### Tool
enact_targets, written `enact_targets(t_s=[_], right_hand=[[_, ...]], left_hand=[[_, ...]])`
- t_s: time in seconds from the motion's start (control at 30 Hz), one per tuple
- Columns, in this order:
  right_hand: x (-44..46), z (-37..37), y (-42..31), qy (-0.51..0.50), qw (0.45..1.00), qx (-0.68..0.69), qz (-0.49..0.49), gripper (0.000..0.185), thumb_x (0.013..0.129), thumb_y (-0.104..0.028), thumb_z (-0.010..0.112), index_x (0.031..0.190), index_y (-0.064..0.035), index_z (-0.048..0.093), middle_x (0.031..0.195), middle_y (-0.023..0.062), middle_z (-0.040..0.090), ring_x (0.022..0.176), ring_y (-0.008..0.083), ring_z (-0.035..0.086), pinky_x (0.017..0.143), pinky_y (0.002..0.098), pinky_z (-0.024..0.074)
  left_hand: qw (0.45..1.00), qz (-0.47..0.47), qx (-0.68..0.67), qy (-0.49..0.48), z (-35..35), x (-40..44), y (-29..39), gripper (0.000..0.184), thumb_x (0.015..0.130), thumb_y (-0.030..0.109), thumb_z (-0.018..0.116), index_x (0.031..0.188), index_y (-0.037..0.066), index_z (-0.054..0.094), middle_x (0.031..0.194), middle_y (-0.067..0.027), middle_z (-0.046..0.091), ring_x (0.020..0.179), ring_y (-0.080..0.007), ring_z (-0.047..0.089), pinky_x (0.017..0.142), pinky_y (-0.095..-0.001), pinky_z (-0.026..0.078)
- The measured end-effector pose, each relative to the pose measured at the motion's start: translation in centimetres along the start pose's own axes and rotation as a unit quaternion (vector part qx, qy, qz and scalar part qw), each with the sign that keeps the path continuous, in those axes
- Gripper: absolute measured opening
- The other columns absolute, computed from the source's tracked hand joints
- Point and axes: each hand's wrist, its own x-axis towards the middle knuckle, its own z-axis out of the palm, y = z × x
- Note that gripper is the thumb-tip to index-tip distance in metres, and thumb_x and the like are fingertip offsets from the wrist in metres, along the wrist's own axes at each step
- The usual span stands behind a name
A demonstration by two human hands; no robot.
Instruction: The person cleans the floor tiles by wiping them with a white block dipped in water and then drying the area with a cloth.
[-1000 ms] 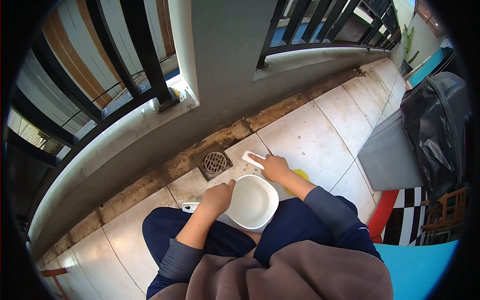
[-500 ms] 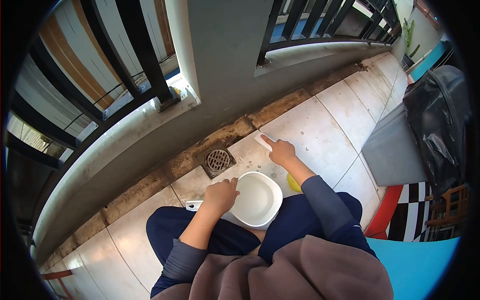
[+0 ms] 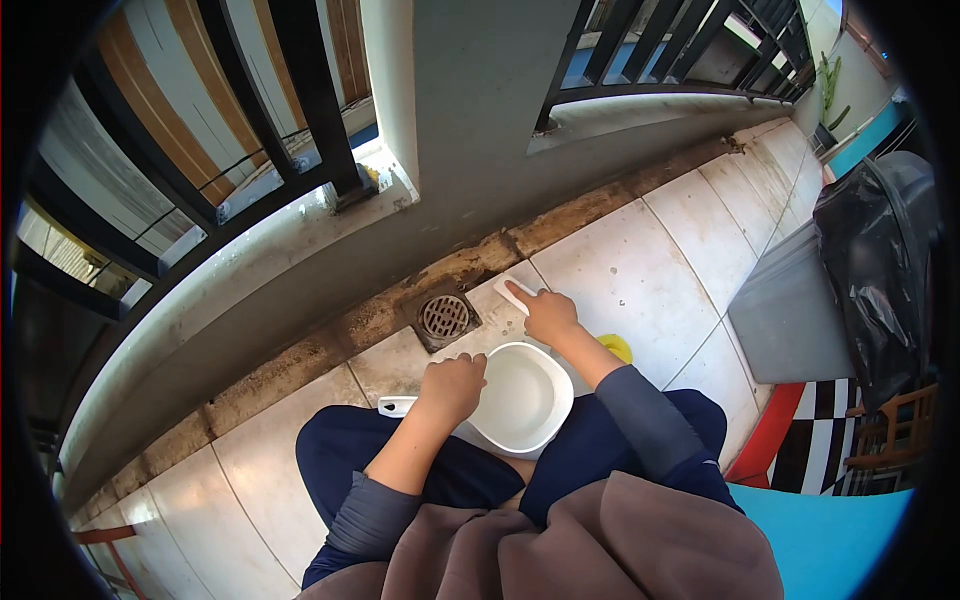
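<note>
My left hand (image 3: 455, 388) is closed on a white dipper (image 3: 525, 400) where its handle meets the bowl. The dipper rests between my folded legs and looks to hold some cloudy water. With my index finger stretched along its top, my right hand (image 3: 548, 315) presses a small white scrub brush (image 3: 512, 292) on the pale floor tile; its underside is hidden. Left of the brush a square metal floor drain (image 3: 446, 316) is set into the tiles. A round yellow object (image 3: 615, 348), partly behind my right forearm, sits on the floor.
A grey wall (image 3: 460, 130) with black railings rises ahead, a dirty strip along its base. To the right stands a grey bin (image 3: 785, 310) with a black plastic bag (image 3: 875, 270). A red edge (image 3: 765, 435) and blue surface (image 3: 820, 520) lie lower right.
My right hand has moved the brush leftward over the tile, closer to the drain. More of the yellow object shows. My left hand stays on the dipper; the view has shifted slightly.
</note>
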Motion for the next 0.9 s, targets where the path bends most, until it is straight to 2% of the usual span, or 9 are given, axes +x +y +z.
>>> enact_targets(t_s=[0.07, 0.17, 0.2, 0.3, 0.33, 0.43, 0.6, 0.73, 0.9], right_hand=[[-0.7, -0.4, -1.0, -0.02, 0.998, -0.014, -0.065, 0.076, 0.075, -0.019, 0.057, 0.139, -0.0424, 0.022, 0.093, 0.015, 0.06, 0.08, 0.0299, 0.063, 0.069, 0.0399, 0.0524], [0.2, -1.6, 1.6, 0.002, 1.0, 0.008, -0.005, 0.076, 0.076, -0.019, 0.057, 0.139, -0.0409, 0.022, 0.094, 0.0151, 0.06, 0.079, 0.0297, 0.063, 0.069, 0.04, 0.0524], [0.9, -2.2, 2.5, -0.008, 0.999, 0.023, 0.049, 0.075, 0.077, -0.019, 0.056, 0.14, -0.0385, 0.022, 0.094, 0.0148, 0.06, 0.08, 0.0292, 0.063, 0.069, 0.0392, 0.0522], [2.0, -2.4, 2.6, -0.015, 0.997, 0.007, 0.082, 0.074, 0.078, -0.018, 0.055, 0.141, -0.0365, 0.022, 0.094, 0.0145, 0.06, 0.082, 0.0286, 0.062, 0.07, 0.0381, 0.0521], [1.7, -1.7, 1.9, 0.026, 0.999, -0.015, 0.028, 0.074, 0.077, -0.018, 0.055, 0.14, -0.0378, 0.022, 0.094, 0.0143, 0.06, 0.083, 0.0286, 0.062, 0.07, 0.038, 0.0521], [0.3, -1.9, -0.4, -0.01, 0.996, -0.05, -0.068, 0.072, 0.079, -0.012, 0.05, 0.141, -0.0363, 0.023, 0.102, 0.0126, 0.059, 0.084, 0.0262, 0.063, 0.071, 0.0366, 0.0519], [1.8, -3.7, 1.4, -0.024, 0.998, 0.005, 0.061, 0.072, 0.079, -0.01, 0.05, 0.139, -0.0389, 0.024, 0.099, 0.0121, 0.06, 0.085, 0.0269, 0.063, 0.072, 0.0369, 0.0518], [1.2, -2.2, -0.9, -0.017, 0.996, -0.04, -0.082, 0.071, 0.079, -0.01, 0.05, 0.139, -0.0387, 0.025, 0.099, 0.0121, 0.06, 0.085, 0.0263, 0.063, 0.072, 0.0366, 0.0511], [2.1, -2.8, 0.2, -0.01, 0.998, -0.034, -0.043, 0.072, 0.079, -0.009, 0.049, 0.139, -0.0409, 0.025, 0.098, 0.0122, 0.06, 0.082, 0.026, 0.063, 0.069, 0.0373, 0.0512]], left_hand=[[1.0, 0.001, 0.005, -0.004, 0.0, 0.2, 0.0, 0.026, 0.084, 0.024, 0.056, 0.1, 0.004, 0.052, 0.086, -0.0143, 0.061, 0.078, -0.0306, 0.062, 0.065, -0.0415, 0.049], [1.0, -0.001, -0.006, 0.004, -0.2, -0.3, -0.1, 0.025, 0.085, 0.023, 0.056, 0.1, 0.003, 0.052, 0.086, -0.014, 0.06, 0.078, -0.0308, 0.063, 0.065, -0.041, 0.049], [1.0, -0.003, -0.005, 0.003, -0.1, -0.4, -0.1, 0.025, 0.085, 0.023, 0.055, 0.1, 0.003, 0.052, 0.087, -0.0141, 0.06, 0.078, -0.0308, 0.063, 0.064, -0.0409, 0.049], [1.0, -0.006, 0.0, 0.002, -0.1, -0.3, 0.0, 0.024, 0.085, 0.022, 0.055, 0.1, 0.004, 0.052, 0.087, -0.0144, 0.06, 0.077, -0.0308, 0.063, 0.063, -0.0406, 0.05], [1.0, -0.006, 0.001, -0.001, 0.0, -0.1, 0.0, 0.024, 0.085, 0.022, 0.055, 0.1, 0.004, 0.052, 0.087, -0.0146, 0.06, 0.077, -0.0307, 0.063, 0.063, -0.0406, 0.05], [1.0, -0.003, 0.008, -0.005, 0.0, 0.3, -0.1, 0.024, 0.085, 0.022, 0.055, 0.1, 0.004, 0.051, 0.087, -0.015, 0.06, 0.077, -0.0306, 0.063, 0.063, -0.0407, 0.05], [1.0, -0.019, 0.005, -0.013, -0.3, -0.3, 0.0, 0.025, 0.086, 0.022, 0.054, 0.102, 0.005, 0.05, 0.087, -0.0149, 0.06, 0.078, -0.0304, 0.063, 0.063, -0.0407, 0.05], [1.0, -0.016, 0.018, -0.018, 0.2, 0.3, 0.0, 0.026, 0.086, 0.022, 0.054, 0.105, 0.005, 0.05, 0.088, -0.0148, 0.06, 0.078, -0.0301, 0.063, 0.063, -0.0405, 0.05], [0.999, -0.023, 0.012, -0.023, 0.1, 0.0, -0.1, 0.025, 0.086, 0.022, 0.053, 0.105, 0.005, 0.05, 0.089, -0.0147, 0.06, 0.078, -0.0301, 0.063, 0.063, -0.0404, 0.05]])
